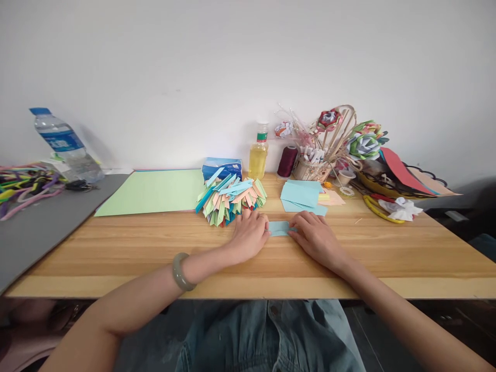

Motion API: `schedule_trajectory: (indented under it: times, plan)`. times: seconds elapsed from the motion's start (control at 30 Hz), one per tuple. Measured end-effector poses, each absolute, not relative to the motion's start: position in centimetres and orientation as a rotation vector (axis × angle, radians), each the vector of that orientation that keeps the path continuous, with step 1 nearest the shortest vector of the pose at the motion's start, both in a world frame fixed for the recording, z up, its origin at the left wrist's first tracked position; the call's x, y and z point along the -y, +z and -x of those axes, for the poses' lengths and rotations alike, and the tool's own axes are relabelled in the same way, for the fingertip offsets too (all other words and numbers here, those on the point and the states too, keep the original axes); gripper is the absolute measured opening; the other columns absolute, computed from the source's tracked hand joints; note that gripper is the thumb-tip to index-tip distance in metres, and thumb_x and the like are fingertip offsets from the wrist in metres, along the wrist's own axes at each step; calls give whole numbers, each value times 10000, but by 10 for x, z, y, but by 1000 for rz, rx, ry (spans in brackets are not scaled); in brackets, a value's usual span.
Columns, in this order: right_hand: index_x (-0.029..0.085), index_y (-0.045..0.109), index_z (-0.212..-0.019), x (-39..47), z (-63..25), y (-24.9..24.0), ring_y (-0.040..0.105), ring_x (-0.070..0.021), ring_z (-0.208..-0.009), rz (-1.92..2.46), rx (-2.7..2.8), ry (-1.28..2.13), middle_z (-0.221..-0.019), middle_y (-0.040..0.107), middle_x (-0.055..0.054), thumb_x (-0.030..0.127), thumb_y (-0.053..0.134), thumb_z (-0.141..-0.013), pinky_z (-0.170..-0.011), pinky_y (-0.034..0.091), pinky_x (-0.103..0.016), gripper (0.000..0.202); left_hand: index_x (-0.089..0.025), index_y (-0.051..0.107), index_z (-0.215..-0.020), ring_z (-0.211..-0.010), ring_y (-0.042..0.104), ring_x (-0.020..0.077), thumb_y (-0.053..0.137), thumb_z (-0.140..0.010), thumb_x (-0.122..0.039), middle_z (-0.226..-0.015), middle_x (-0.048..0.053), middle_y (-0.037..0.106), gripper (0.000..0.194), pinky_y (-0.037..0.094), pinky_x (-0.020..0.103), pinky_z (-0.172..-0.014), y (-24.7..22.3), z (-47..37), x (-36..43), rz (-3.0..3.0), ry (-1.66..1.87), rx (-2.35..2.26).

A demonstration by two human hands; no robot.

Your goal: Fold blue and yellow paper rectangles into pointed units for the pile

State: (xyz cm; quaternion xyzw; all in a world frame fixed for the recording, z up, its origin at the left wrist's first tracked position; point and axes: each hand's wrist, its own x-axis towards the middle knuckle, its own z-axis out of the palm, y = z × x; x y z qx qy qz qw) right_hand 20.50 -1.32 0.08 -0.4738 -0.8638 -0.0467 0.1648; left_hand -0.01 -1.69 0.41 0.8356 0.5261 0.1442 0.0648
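Both ends of a small blue paper strip (279, 228) are in the hands, which rest on the wooden bench (267, 281) near its middle. The left hand (250, 233) has its fingers curled and nearly closed, with thumb and fingertips on the strip's left end; the right hand (314, 237) bends its fingers over the right end in the same way. The middle of the strip lies bare between them, flat and close to the bench. Just beyond the left hand sits a heap of folded paper pieces (231, 199) in green, blue and peach. Some blue paper sheets (301, 194) lie just beyond the right hand. Farther left is a large green sheet (155, 190); behind the heap stands a bottle of yellow liquid (258, 161).
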Motion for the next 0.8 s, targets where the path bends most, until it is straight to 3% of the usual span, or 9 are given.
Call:
schedule_trajectory:
  times: [0.13, 0.33, 0.53, 0.8]
  plan:
    - [229, 638, -960, 17, -207, 6, 524, -204, -868, 1034, 2593, -196, -901, 625, -66, 131, 393, -892, -797, 361, -360, 272, -301, 626, -1016, -968, 409, 199, 465, -892, -176, -979, 25, 515, 239, 328, 333, -800, 6, 0, 16, -2678, 490, -1391]
    - [212, 666, -1026, 19, -213, 8, 529, -207, -843, 897, 2657, -228, -879, 643, -85, 127, 362, -906, -766, 390, -371, 337, -372, 667, -985, -987, 409, 201, 438, -934, -268, -926, 16, 552, 256, 281, 347, -779, 4, 3, 15, -2903, 430, -1291]
    - [240, 630, -1123, 22, -215, 6, 540, -202, -832, 882, 2669, -221, -898, 626, -88, 104, 347, -893, -731, 417, -353, 389, -293, 586, -1112, -990, 422, 201, 399, -953, -259, -933, 37, 577, 248, 281, 342, -760, -3, 10, 17, -3180, 354, -1126]
    - [271, 577, -1195, 22, -218, 4, 512, -205, -844, 958, 2716, -188, -907, 595, -69, 84, 372, -877, -737, 416, -336, 423, -291, 479, -1232, -950, 443, 200, 353, -964, -242, -958, 56, 539, 300, 291, 327, -727, 3, 15, 23, -3271, 237, -1144]
